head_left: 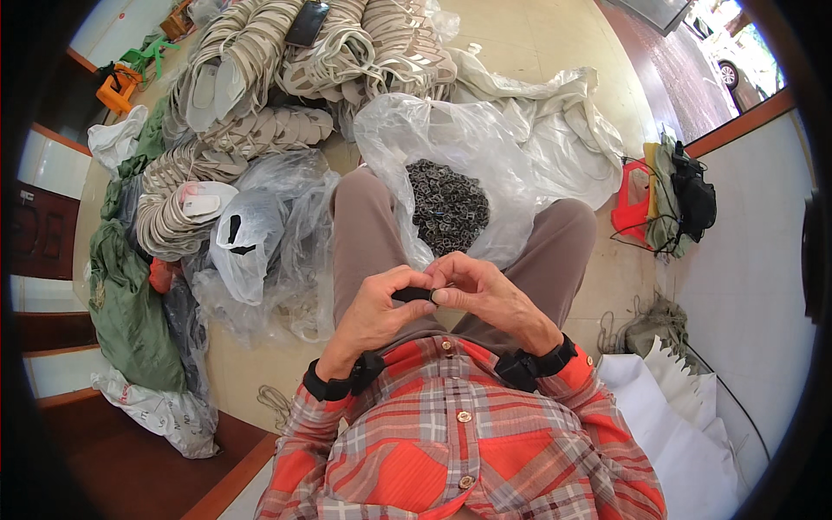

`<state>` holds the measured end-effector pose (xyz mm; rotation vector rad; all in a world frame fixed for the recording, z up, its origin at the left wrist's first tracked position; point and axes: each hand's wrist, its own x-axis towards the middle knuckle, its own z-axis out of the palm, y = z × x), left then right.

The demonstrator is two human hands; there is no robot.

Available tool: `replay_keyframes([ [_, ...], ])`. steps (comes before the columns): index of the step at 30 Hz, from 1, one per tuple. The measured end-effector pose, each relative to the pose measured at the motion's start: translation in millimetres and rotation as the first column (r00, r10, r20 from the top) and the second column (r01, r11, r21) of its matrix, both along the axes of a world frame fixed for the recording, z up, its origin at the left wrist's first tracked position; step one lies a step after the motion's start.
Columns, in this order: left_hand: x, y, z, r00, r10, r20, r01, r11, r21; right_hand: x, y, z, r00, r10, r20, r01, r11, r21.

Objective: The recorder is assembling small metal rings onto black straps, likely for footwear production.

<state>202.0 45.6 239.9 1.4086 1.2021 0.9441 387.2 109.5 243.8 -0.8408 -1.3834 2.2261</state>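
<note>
Both hands meet in front of my lap, over a short black strap. My left hand is closed on the strap, with its thumb along the near side. From the right, my right hand pinches at the strap's other end with thumb and forefinger. Something small may sit at that end, but the fingertips hide it. Between my knees a clear plastic bag lies wide open, holding a heap of small dark metal buckles just beyond my hands.
Rows of stacked beige sandal uppers lie at the far left, with a dark phone on them. A white plastic bag and green sacks are on the left. To the right stand a red stool and white sheets.
</note>
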Motion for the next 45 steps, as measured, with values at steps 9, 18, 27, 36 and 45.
replay_keyframes([
  [9,7.4,-7.4,-1.5,0.971,0.116,0.209,-0.066,0.97,-0.232,3.0,-1.5,-5.3,1.0,-0.019,-0.018,0.019,1.0,-0.02],
  [18,12.8,-7.1,2.1,0.983,0.13,0.133,-0.113,0.986,-0.125,4.1,-1.3,-9.5,0.996,-0.088,0.012,0.088,0.987,-0.136],
  [27,15.1,-7.2,5.2,0.991,0.107,0.075,-0.109,0.994,0.019,5.1,-1.6,-0.3,0.992,-0.123,0.012,0.123,0.982,-0.146],
  [36,15.6,-12.1,7.5,0.996,0.059,0.062,-0.065,0.994,0.089,6.1,-1.9,4.8,0.998,0.006,-0.056,-0.016,0.985,-0.17],
  [45,11.2,-14.6,11.8,1.0,0.025,-0.01,-0.025,0.998,0.051,7.1,-0.6,-7.7,0.961,0.272,0.055,-0.265,0.959,-0.102],
])
